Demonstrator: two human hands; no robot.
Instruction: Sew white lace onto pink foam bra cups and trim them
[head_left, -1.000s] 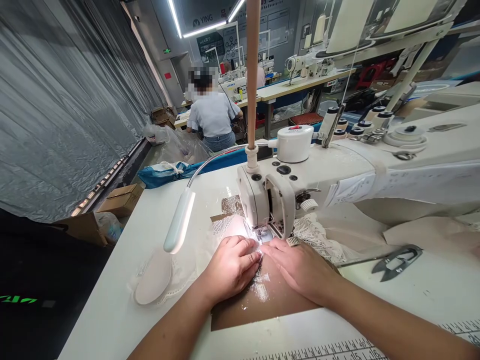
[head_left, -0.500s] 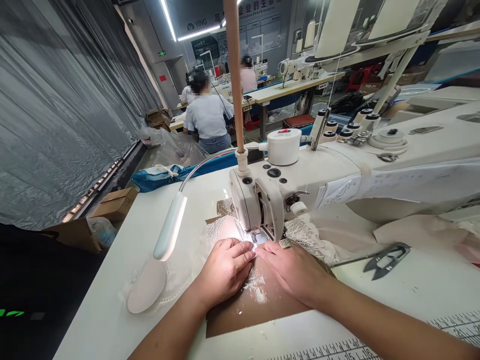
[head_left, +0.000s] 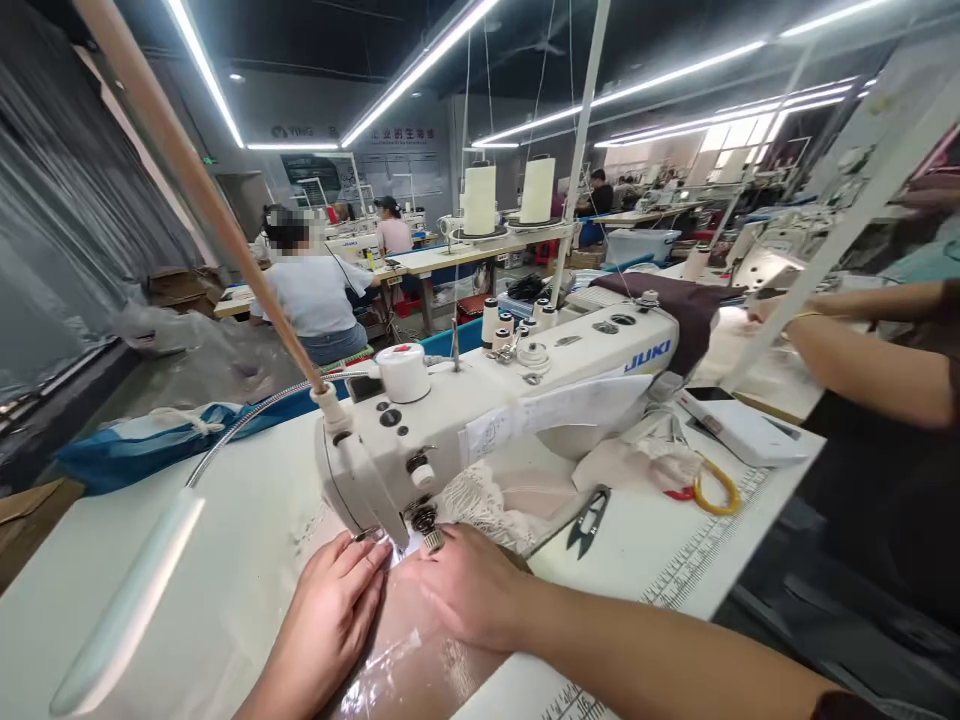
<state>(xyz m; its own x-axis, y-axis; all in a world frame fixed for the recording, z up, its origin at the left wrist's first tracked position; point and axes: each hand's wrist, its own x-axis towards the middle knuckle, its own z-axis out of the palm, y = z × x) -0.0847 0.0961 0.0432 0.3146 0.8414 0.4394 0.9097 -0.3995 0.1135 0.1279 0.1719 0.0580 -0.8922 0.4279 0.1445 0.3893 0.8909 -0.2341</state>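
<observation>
Sheet (head_left: 416,665), brown and glossy, lying on the table (head_left: 75,560) beneath both hands, before the head of the machine (head_left: 480,378); part of its near edge falls outside the lower border. Table: broadly open to the left, apart from the lamp (head_left: 127,610); its right edge runs just beyond the ruler (head_left: 697,540). Machine: its head overhangs the work, and the needle area is mostly hidden behind it and the fingertips. Left hand (head_left: 337,590): fingers extended, pressed together and flat; open room on its outer side. Right hand (head_left: 472,580): fingers held together, close against the knob (head_left: 433,542), which masks some of them; whether they pinch the sheet cannot be told. A narrow strip of sheet shows between the hands. Lace (head_left: 476,500): partly concealed behind the right hand. Snips (head_left: 589,522): on the table, apart from the right hand.
</observation>
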